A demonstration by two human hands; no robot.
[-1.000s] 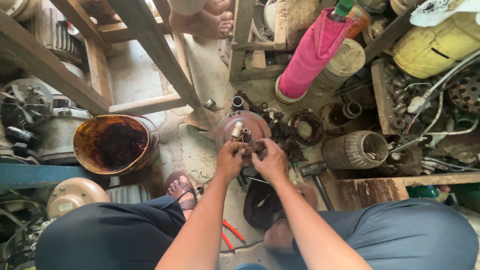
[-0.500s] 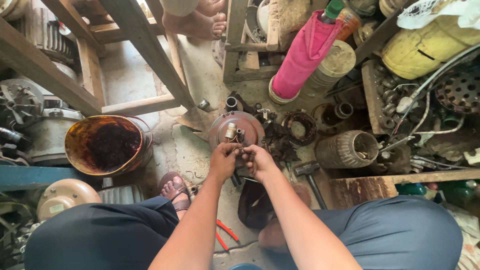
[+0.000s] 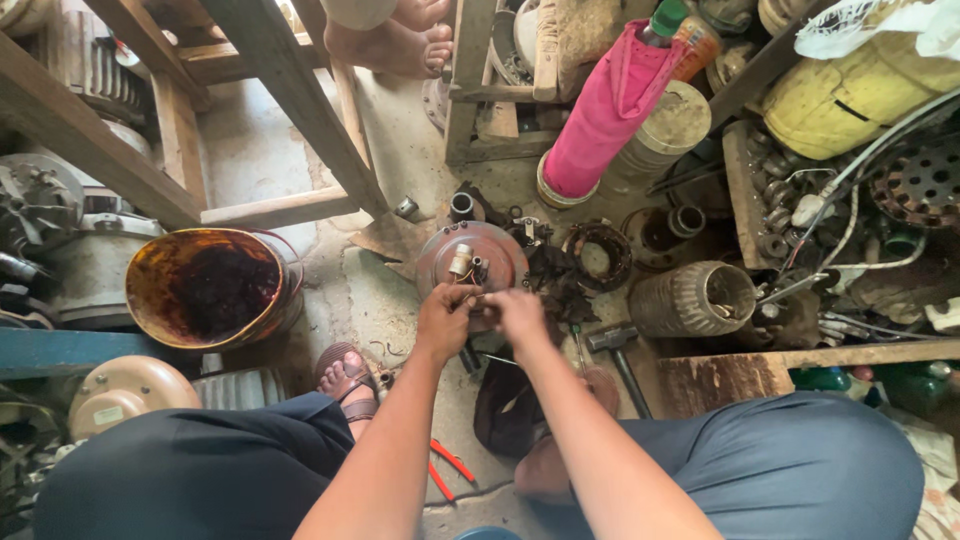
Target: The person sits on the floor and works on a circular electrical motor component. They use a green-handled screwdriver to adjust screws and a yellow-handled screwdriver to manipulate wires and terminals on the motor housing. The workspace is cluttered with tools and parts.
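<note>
A round, rusty reddish motor cover [image 3: 470, 258] with a short shaft stub and wires lies on the concrete floor in front of me. My left hand [image 3: 445, 320] and my right hand [image 3: 515, 312] meet at its near edge, fingertips pinched together on something small, probably wires; the pinched item itself is too small to make out. Both forearms reach forward from between my knees.
A rusty bucket [image 3: 210, 285] of dark liquid stands to the left. A hammer [image 3: 620, 345] and red-handled pliers [image 3: 445, 468] lie on the floor. A ribbed motor housing [image 3: 690, 298], a pink cloth-wrapped cylinder [image 3: 605, 110], wooden stool legs [image 3: 300, 100] and another person's bare feet [image 3: 395, 40] surround the spot.
My hands have drawn slightly toward me, from over the cover's centre to its near edge, and stay pinched together. The view has shifted a little.
</note>
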